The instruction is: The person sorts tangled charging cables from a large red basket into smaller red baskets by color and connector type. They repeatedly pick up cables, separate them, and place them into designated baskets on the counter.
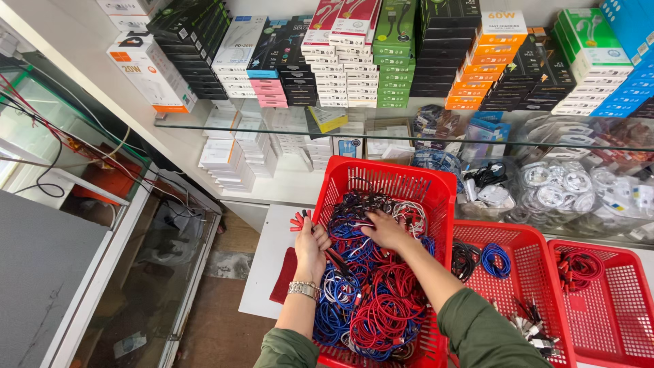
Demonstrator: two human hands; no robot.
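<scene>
head view: left hand (310,247) clasps red-tipped cables (298,221); right hand (385,230) touches tangled cables (368,286).

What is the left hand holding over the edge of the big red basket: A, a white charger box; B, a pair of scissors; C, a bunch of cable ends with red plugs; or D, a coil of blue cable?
C: the left hand is closed around a bunch of cable ends with red plugs fanned above its fingers, at the left wall of the big red basket, while the right hand rests on the cable pile.
</scene>
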